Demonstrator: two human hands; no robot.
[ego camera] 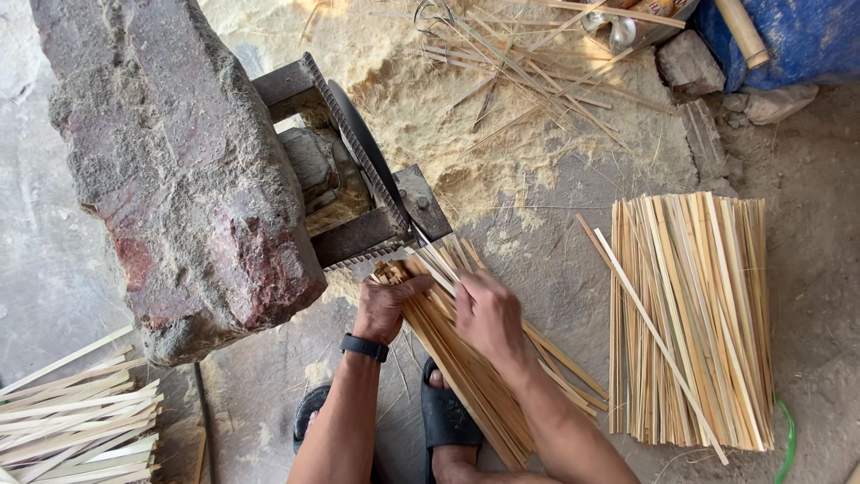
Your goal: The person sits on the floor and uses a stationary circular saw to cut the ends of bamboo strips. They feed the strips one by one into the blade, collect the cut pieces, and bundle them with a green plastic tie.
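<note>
A dusty grey floor (806,161) is filling the frame, with pale sawdust (421,81) lying thick at the upper centre. Warm daylight is falling across it from above. A large reddish stone block (170,161) is sitting at the upper left, and a blue drum (797,36) is standing in the upper right corner.

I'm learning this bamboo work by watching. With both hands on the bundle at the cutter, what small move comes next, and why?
Probably nudge the strip bundle forward. The left hand and right hand press its front ends, which look uneven, just short of the metal cutter.
</note>
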